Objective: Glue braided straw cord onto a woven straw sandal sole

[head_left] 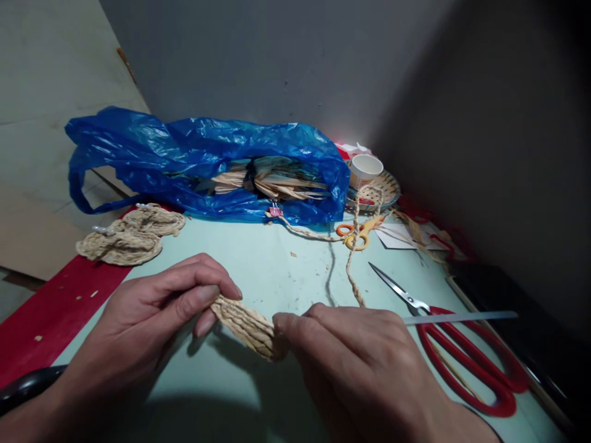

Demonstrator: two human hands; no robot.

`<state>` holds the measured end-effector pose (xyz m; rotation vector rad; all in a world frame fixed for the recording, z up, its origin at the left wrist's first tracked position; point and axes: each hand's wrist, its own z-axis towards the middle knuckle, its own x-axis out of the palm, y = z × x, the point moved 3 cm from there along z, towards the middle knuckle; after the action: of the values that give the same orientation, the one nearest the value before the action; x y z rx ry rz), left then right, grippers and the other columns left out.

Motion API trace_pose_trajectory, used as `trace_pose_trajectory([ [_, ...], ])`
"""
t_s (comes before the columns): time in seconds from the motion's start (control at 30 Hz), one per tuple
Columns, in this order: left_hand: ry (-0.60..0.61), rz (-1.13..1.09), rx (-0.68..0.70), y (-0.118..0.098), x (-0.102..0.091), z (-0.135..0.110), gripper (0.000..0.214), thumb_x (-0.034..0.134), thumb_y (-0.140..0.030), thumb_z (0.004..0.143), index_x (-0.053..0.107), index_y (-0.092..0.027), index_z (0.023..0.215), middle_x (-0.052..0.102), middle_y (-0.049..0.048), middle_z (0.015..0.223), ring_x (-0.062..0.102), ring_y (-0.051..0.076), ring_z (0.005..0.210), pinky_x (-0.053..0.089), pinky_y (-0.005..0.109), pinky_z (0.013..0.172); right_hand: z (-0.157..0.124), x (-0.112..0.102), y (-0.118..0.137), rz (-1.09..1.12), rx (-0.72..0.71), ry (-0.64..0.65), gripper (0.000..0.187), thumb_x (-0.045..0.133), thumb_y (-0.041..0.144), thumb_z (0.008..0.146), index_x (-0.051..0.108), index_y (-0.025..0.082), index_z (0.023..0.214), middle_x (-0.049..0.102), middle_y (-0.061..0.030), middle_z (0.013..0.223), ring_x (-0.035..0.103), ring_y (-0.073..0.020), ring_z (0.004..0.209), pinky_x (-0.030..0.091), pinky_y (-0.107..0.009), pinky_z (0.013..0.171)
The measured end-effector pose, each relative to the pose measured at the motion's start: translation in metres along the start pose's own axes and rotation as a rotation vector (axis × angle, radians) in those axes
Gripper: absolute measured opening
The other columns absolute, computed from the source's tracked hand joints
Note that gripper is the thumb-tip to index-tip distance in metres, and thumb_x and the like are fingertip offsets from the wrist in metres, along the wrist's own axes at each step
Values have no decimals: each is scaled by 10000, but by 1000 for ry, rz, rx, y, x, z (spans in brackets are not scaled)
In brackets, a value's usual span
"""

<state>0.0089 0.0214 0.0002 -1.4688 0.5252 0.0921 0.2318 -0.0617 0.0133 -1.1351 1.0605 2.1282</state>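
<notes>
My left hand [152, 314] pinches the left end of a small woven straw piece [247, 326] above the pale green table [277, 264]. My right hand [355, 363] is closed on the right end of the same piece, and a thin silver needle-like strip [462, 317] sticks out to the right from behind it. A braided straw cord [353, 271] runs from the piece away toward the back of the table.
A blue plastic bag [194, 160] holding straw strips lies at the back. Two coiled straw pieces [127, 237] lie at the left on a red strip. Red-handled scissors [462, 351] lie at the right, orange-handled scissors [357, 234] beyond, plus a white cup [365, 167] and a woven tray [388, 187].
</notes>
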Motion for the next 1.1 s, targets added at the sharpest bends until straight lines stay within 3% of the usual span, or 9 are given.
trace_pose_trajectory([
  [0.17,27,14,-21,-2,1,-2,155,741,-348,891,772,-284,753,709,1,865,660,182,868,528,147,658,2,3,1,-1,57,38,193,499,60,987,583,229,944,601,39,761,513,-126,593,342,-315,534],
  [0.43,12,-160,-91,14,6,0,103,730,-359,914,791,-294,862,651,-26,728,557,125,635,468,178,568,-2,5,-2,73,113,-32,129,474,191,1065,544,272,993,644,9,865,606,-160,694,496,-294,606],
  [0.63,4,-148,-64,6,8,-2,159,696,-373,934,794,-296,836,610,-35,673,527,118,596,426,202,544,-3,5,-4,76,88,34,159,443,166,1036,550,279,1065,673,2,990,661,-184,856,533,-296,629],
  [0.83,-15,-40,-12,-1,9,2,199,668,-389,906,788,-275,795,653,-10,682,567,148,599,449,243,564,3,0,2,38,78,-98,231,425,138,992,637,229,974,704,-8,905,705,-183,795,545,-335,650],
  [1.03,-12,-79,-99,-5,14,3,216,666,-435,856,777,-270,770,606,-4,539,537,192,543,449,280,515,5,10,-3,55,64,-48,238,605,411,1055,673,188,1106,693,-41,963,691,-214,791,540,-341,618],
  [1.1,-13,-135,-134,-3,16,2,158,694,-394,846,789,-275,805,617,-8,550,545,191,556,469,275,532,6,13,-5,26,25,-79,252,623,408,1055,668,168,1114,692,-51,955,691,-220,791,525,-336,604],
])
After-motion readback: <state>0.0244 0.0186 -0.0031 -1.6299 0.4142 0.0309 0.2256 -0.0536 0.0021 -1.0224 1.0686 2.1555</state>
